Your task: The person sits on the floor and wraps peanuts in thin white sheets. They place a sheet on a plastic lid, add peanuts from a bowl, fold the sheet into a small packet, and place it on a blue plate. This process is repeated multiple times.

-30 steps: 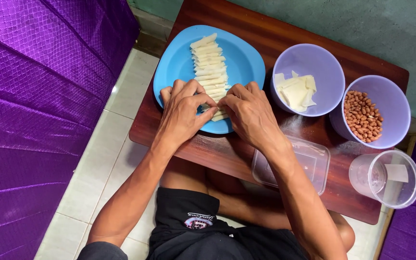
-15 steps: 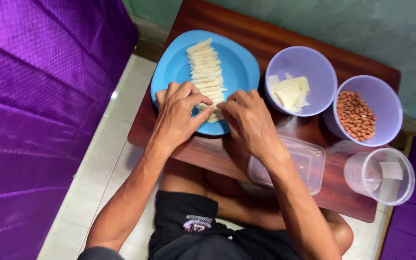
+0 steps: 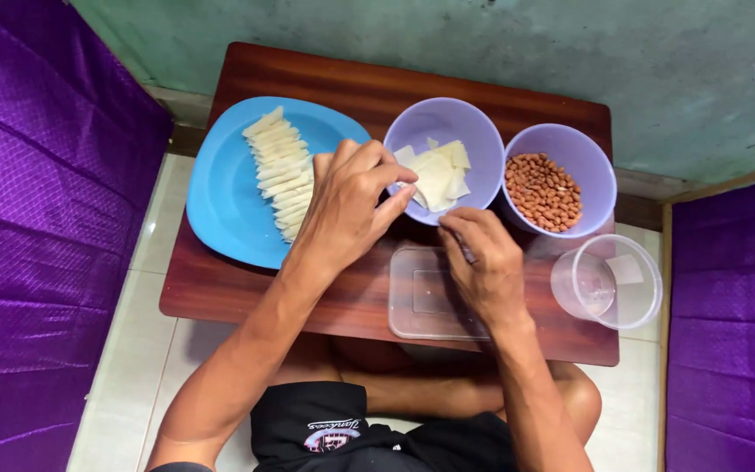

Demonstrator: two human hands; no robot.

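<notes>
1. My left hand reaches across the edge of the blue plate to the near rim of the first lilac bowl. Its thumb and forefinger are pinched at the corner of the pale wrappers — whether they truly grip a sheet, I cannot tell.
2. The wrappers lie flat in that bowl as a loose stack of squarish sheets, corners fanned towards the wall, so they have no clear long axis.
3. My right hand rests over the far edge of the clear rectangular tub, fingers curled inward; anything inside them is hidden from me.
4. On the plate, a row of rolled pale pieces runs from the far side towards me, each roll lying crosswise to the row.
5. The second lilac bowl holds peanuts and touches the first bowl's side.
6. A clear round cup stands just right of my right hand, at the corner of the brown table.
7. My left forearm crosses the table's near edge — purple fabric flanks both sides.
</notes>
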